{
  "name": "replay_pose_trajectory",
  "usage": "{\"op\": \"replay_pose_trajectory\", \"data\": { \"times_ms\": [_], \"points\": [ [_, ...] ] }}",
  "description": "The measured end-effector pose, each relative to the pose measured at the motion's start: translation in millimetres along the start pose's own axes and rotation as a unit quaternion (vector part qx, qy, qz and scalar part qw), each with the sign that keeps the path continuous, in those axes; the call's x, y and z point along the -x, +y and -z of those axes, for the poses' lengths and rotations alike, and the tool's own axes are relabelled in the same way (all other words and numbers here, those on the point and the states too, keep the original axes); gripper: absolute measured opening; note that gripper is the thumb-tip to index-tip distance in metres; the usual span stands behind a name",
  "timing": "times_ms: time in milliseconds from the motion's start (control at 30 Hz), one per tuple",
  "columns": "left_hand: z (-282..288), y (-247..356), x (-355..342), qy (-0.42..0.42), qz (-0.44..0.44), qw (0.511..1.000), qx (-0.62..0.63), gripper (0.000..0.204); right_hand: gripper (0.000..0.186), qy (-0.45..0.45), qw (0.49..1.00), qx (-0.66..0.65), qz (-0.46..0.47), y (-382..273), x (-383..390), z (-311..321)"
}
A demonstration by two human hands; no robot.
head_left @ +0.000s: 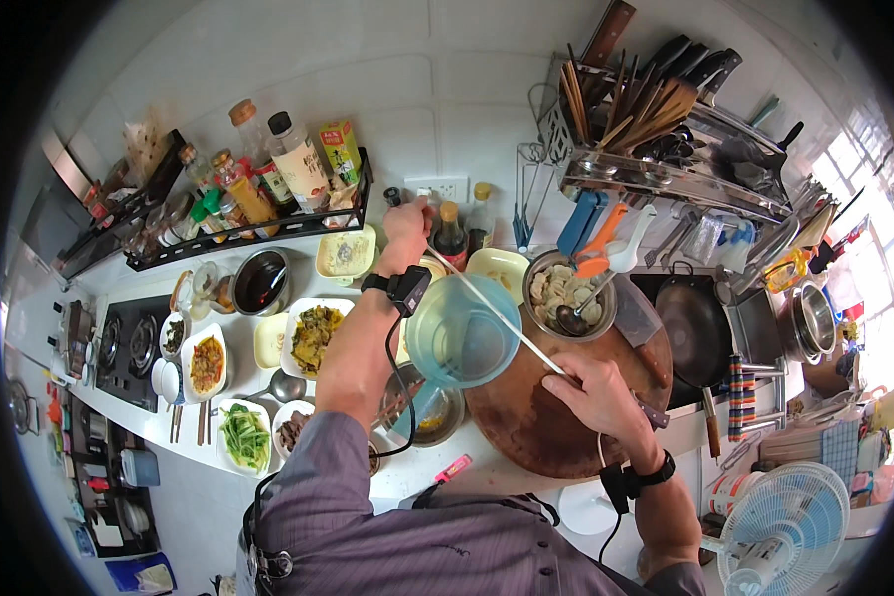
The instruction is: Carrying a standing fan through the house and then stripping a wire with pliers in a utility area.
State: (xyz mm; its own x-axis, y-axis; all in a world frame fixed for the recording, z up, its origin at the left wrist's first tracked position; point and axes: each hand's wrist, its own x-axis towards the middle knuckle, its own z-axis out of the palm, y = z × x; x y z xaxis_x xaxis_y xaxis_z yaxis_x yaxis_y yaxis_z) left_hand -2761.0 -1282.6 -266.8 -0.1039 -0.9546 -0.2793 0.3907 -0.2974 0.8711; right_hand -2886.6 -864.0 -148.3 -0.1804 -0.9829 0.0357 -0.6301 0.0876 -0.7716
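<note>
My left hand (405, 226) reaches to the back wall just below a white wall socket (447, 187), beside a dark-capped bottle (392, 196). Its fingers are closed, and what they grip is hidden. From near that hand a white cord (497, 308) runs taut down to my right hand (596, 392), which is closed around it above a round wooden chopping board (526, 417). Under the cord stands a translucent blue plastic tub (462, 333). A cleaver (641, 333) lies on the board's right side, next to a metal pot (569, 295) holding pale sliced food and a ladle (572, 319).
Dishes of cooked food, including greens (243, 437), crowd the left counter near a gas stove (129, 343). Sauce bottles (452, 233) stand by the wall. A wok (693, 328) sits at right, below a utensil rack (666, 179). A fan (785, 526) stands lower right.
</note>
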Motion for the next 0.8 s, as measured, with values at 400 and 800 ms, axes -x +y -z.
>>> {"op": "replay_pose_trajectory", "data": {
  "times_ms": [400,800],
  "points": [
    [-3,-5,4,-0.027,-0.041,0.999,-0.020,0.026,0.020,-0.027,1.000,0.009,0.005,13,-7,-4],
    [-10,-3,-6,-0.047,0.013,0.999,0.016,0.023,0.018,-0.016,1.000,-0.003,0.013,18,-14,-4]
  ]
}}
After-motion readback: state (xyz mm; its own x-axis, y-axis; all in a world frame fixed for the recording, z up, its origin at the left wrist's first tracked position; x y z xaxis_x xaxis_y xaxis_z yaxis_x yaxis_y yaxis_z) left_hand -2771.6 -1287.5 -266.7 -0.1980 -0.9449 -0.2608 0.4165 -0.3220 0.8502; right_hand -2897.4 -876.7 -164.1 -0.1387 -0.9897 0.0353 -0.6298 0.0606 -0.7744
